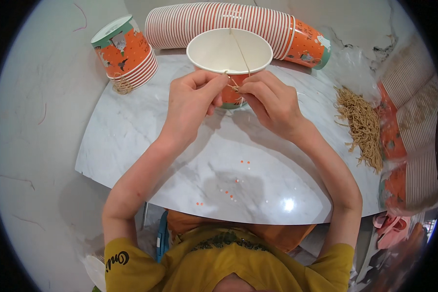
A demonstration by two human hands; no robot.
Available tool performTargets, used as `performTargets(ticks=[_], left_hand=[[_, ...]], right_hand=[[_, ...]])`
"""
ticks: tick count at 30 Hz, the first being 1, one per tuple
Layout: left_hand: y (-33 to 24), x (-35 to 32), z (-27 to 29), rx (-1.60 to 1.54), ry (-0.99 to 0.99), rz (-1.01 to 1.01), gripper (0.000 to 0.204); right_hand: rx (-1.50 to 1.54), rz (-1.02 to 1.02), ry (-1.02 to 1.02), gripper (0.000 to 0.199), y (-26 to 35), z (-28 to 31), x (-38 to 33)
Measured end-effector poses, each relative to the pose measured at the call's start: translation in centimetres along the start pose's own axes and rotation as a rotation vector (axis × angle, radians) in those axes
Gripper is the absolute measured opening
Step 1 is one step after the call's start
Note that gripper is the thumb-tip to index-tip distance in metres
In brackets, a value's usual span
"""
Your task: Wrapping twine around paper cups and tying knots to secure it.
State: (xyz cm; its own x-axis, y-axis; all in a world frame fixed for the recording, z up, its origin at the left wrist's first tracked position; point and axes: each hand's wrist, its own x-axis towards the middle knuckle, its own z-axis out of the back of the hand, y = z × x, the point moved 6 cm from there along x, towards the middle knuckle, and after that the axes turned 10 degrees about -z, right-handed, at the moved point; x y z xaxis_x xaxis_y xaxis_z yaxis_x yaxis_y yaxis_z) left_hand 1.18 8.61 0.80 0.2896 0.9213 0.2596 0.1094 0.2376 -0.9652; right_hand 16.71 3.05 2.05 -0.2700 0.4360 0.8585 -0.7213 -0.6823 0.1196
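An orange paper bucket [231, 100] with a green base and a white inside stands upright at the middle of the table. A thin tan cord [240, 48] runs across its mouth from the far rim to the near side. At the near rim, my left hand [194, 95] is closed, its thumb and fingers pinching the cord. Beside it my right hand [270, 100] pinches the cord too, where a small knot or loop shows between the fingertips. Both hands are close against the bucket's near wall.
A long row of nested paper buckets [219, 24] lies along the back. An upside-down stack [124, 51] stands at the left with cord below it. On the right are a heap of tan cords [360, 126] and bagged bucket stacks [413, 112]. Small paper dots dot the table [277, 180].
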Motion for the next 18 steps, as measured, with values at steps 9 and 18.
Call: performTargets(ticks=[9, 18], left_hand=[[0.5, -0.1, 0.1, -0.057, 0.003, -0.015, 0.019], [1.1, 0.3, 0.6, -0.106, 0.013, 0.0, 0.021]], right_hand=[[0.09, -0.049, -0.02, 0.024, -0.7, -0.1, -0.1], [0.18, -0.172, 0.068, 0.02, -1.0, -0.6, -0.6]])
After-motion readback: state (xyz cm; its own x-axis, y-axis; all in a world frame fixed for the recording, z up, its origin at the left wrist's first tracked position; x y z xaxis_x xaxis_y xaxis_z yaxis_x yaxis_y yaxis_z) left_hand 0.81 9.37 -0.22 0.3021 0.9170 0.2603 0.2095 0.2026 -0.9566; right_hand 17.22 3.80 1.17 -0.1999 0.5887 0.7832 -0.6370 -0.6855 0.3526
